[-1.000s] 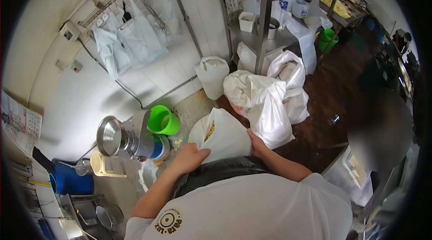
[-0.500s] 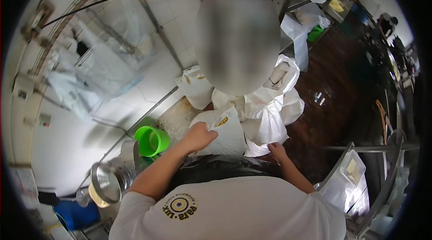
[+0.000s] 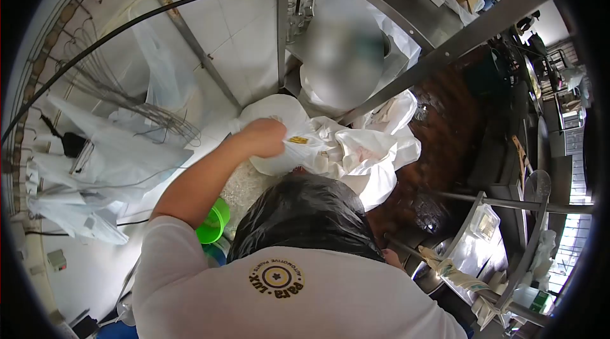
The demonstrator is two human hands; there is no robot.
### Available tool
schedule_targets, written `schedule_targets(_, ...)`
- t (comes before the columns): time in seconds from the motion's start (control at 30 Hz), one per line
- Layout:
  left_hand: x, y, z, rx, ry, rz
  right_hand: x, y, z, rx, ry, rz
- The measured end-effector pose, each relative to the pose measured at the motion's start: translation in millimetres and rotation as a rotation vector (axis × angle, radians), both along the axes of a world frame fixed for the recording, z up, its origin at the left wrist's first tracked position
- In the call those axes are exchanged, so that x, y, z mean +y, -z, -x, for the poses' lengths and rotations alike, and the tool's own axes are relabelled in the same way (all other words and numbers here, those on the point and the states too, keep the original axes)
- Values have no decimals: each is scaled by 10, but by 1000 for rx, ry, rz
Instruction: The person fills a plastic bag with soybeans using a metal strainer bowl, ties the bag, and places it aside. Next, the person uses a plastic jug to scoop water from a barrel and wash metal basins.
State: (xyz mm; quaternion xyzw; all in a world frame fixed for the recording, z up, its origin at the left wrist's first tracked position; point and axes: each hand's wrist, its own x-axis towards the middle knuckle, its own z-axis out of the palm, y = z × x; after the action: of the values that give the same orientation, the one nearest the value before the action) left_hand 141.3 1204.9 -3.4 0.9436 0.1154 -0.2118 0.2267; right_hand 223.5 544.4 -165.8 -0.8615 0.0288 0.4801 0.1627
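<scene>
My left hand [image 3: 267, 137] reaches forward, its fingers closed on the top of a white plastic bag [image 3: 279, 109] with a small yellow mark. That bag leans against other white bags [image 3: 375, 148], whose tops are loose and crumpled. My right hand [image 3: 392, 257] is low at my right side, mostly hidden by my body, close to a metal rail; its fingers do not show clearly enough to read. Black plastic [image 3: 305, 218] covers my front below the white shirt.
A green bucket [image 3: 215, 221] stands on the floor at my left. A metal post [image 3: 445, 53] slants across the right, beside a steel counter [image 3: 413, 12]. A wire whisk [image 3: 146, 110] and plastic bags hang on the left wall. The brown floor [image 3: 432, 148] looks wet.
My view has moved forward and down. My left hand stays closed on a bag and now reaches further ahead. My right hand has left the white bag and drawn back to my side.
</scene>
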Motion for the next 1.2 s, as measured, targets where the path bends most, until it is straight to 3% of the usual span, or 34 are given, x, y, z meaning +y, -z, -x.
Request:
schedule_targets(0.1, 578, 368, -80, 5, 16, -57, 241, -141, 150, 6, 102, -47)
schedule_targets(0.2, 996, 1363, -36, 20, -79, -135, 268, -240, 225, -46, 200, -84)
schedule_targets(0.27, 1195, 1974, 62, 85, -243, -329, 288, -300, 285, -103, 259, -86)
schedule_targets(0.4, 1427, 1758, -100, 201, -173, -400, 283, -368, 366, -150, 187, 48)
schedule_targets(0.47, 1433, 1575, -158, 260, -159, -390, 229, -299, 347, -53, 24, 110)
schedule_targets(0.5, 1458, 1617, -168, 234, -164, -412, 161, -209, 385, -153, -64, 120)
schedule_targets(0.63, 1314, 1766, -102, 116, -165, -510, 205, -140, 326, -183, -23, 104)
schedule_targets(0.7, 1216, 1814, 3, 67, -169, -523, 198, -95, 232, -266, -172, 65)
schedule_targets(0.87, 957, 1877, 307, -17, -187, -502, 391, -259, -90, -243, -115, -35)
schedule_targets(0.93, 791, 1826, 409, -177, -192, -587, 337, -247, -275, -237, -112, -74)
schedule_targets(1.0, 569, 1749, 494, -202, -261, -600, 198, -114, -462, -65, 52, -36)
schedule_targets(1.03, 487, 1795, 553, -258, -270, -584, 153, -167, -468, -29, 173, -166)
schedule_targets(1.1, 247, 1779, 731, -298, -330, -565, 147, -336, -497, -91, 68, -126)
schedule_targets(1.2, -366, 1336, 1002, -70, -498, -382, -406, 307, -692, -253, -134, -99)
